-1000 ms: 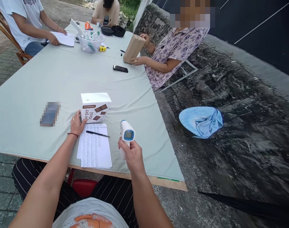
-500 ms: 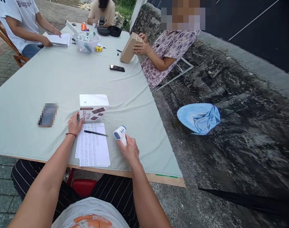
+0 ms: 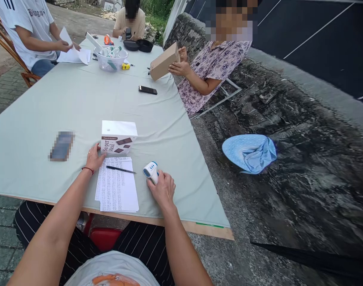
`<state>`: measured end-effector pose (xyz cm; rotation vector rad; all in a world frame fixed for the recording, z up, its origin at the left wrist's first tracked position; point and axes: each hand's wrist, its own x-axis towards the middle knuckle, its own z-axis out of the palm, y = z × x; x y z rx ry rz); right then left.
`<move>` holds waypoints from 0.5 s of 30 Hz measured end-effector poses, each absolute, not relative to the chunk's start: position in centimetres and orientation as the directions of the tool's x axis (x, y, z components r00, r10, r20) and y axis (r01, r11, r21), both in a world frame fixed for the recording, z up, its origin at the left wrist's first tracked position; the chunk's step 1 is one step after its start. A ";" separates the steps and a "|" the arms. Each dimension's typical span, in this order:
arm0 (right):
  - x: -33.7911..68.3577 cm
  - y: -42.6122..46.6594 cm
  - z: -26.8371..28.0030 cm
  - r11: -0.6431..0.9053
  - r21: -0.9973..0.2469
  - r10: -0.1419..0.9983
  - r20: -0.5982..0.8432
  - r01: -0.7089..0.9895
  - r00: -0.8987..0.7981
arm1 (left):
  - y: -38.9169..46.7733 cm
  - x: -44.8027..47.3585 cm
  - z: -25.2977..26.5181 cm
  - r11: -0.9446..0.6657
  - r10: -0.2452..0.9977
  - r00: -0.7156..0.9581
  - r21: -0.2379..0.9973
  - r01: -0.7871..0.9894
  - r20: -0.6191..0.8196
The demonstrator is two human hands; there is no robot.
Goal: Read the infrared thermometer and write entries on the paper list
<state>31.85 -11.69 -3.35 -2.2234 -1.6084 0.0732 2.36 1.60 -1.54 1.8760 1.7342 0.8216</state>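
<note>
My left hand (image 3: 94,159) rests on the table at the lower left corner of a white and brown printed box (image 3: 118,139), thumb apart from the fingers. Its fingertips are close against the box's left edge; whether they touch is hard to tell. In my right hand (image 3: 163,188) is a white and blue infrared thermometer (image 3: 150,171), gripped by its handle, which the fingers mostly cover. Between my hands lie handwritten sheets of paper (image 3: 118,194), with a black pen (image 3: 120,169) across their upper part.
A phone (image 3: 62,146) lies left on the cloth-covered table (image 3: 65,107), another phone (image 3: 148,90) farther off. Behind are a clear basin (image 3: 105,63) of bottles and a yellow tape measure (image 3: 125,66). One person holds a cardboard box (image 3: 165,62); two others sit beyond. A blue hat (image 3: 249,153) lies right.
My left thumb has slipped off the front of the printed box. The thermometer stays in my right hand. The person at left lifts a sheet; the cardboard box across the table has tilted.
</note>
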 end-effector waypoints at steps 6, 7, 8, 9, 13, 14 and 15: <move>28.3 -11.5 -2.7 0.164 -0.440 0.916 0.401 0.883 0.030 | -1.8 2.0 -2.3 -0.214 0.974 0.122 0.605 0.767 0.191; 27.6 -11.2 -2.7 0.217 -0.442 0.917 0.398 0.871 -0.026 | -2.3 2.1 -2.4 -0.239 0.967 0.135 0.579 0.780 0.217; 27.0 -10.9 -2.7 0.244 -0.436 0.920 0.388 0.866 -0.064 | -2.8 2.2 -2.5 -0.259 0.960 0.145 0.556 0.790 0.242; 26.4 -10.5 -2.9 0.249 -0.424 0.925 0.371 0.871 -0.084 | -3.1 2.3 -2.6 -0.273 0.953 0.150 0.538 0.797 0.263; 25.2 -9.0 -3.5 0.178 -0.353 0.956 0.284 0.919 -0.077 | -3.6 2.7 -2.3 -0.266 0.950 0.130 0.516 0.814 0.284; 25.1 -8.7 -3.6 0.165 -0.341 0.961 0.265 0.926 -0.074 | -3.6 2.7 -2.2 -0.262 0.951 0.128 0.518 0.814 0.280; 25.0 -8.5 -3.7 0.159 -0.333 0.965 0.250 0.929 -0.075 | -3.6 2.7 -2.1 -0.260 0.952 0.127 0.519 0.814 0.277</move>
